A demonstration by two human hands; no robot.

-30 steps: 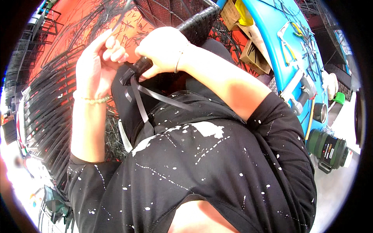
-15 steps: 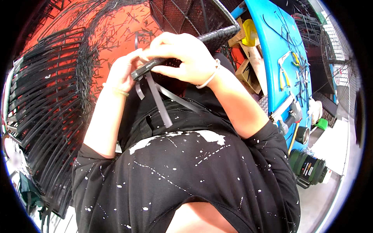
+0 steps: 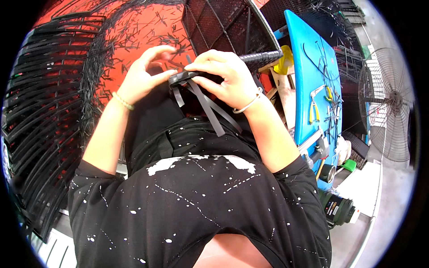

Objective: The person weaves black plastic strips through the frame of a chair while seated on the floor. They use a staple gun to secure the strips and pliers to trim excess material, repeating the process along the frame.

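A black woven frame (image 3: 221, 31) of plastic strip lies in front of my lap. Its thick wrapped edge bar (image 3: 261, 57) runs leftward under my right hand (image 3: 230, 78), whose thumb and fingers close round it near the end. From that bar end (image 3: 177, 79), several flat dark grey strips (image 3: 209, 111) hang loose over my lap. My left hand (image 3: 145, 76) is beside the bar end, fingers spread and curved. Its thumb tip reaches the bar or lies just by it; contact is hard to tell. What lies under my right palm is hidden.
Strip scraps litter the red floor (image 3: 134, 49). A black slatted rack (image 3: 49, 89) stands left. At right, a blue table (image 3: 304, 58) bears pliers (image 3: 315, 105) and strips. Beyond are a yellow object (image 3: 282, 61), a dark green canister (image 3: 335, 209) and a large fan (image 3: 393, 100).
My left hand has come away from its grip at the bar end and spread its fingers. The right hand and the bar end have shifted slightly right in the picture; the view has moved too.
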